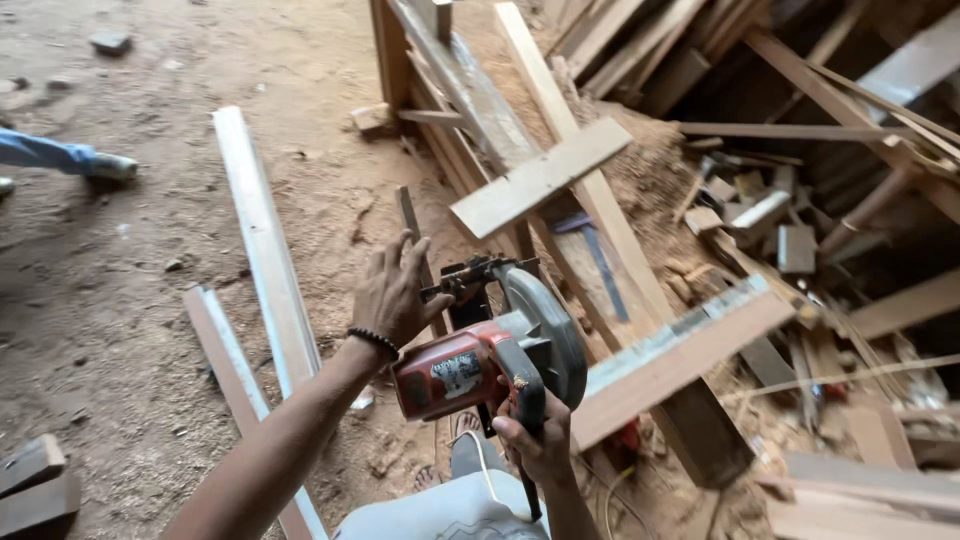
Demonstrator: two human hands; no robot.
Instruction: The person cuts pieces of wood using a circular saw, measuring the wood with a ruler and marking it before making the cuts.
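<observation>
A red circular saw (470,370) with a grey blade guard (545,330) hangs in front of me. My right hand (535,440) is shut on its black rear handle. My left hand (392,290), with a dark bead bracelet at the wrist, is spread with fingers apart against the saw's front end and a thin upright wood strip (410,215). A wide plank (680,355) with a pale edge lies just right of the saw. A short flat board (540,175) rests across long planks beyond it.
Two long pale boards (262,240) lie on the dirt floor at left. A heap of offcuts and sawdust (760,210) fills the right side. Another person's blue-sleeved leg and shoe (70,160) show at far left. Wood blocks (35,480) sit at the lower left corner.
</observation>
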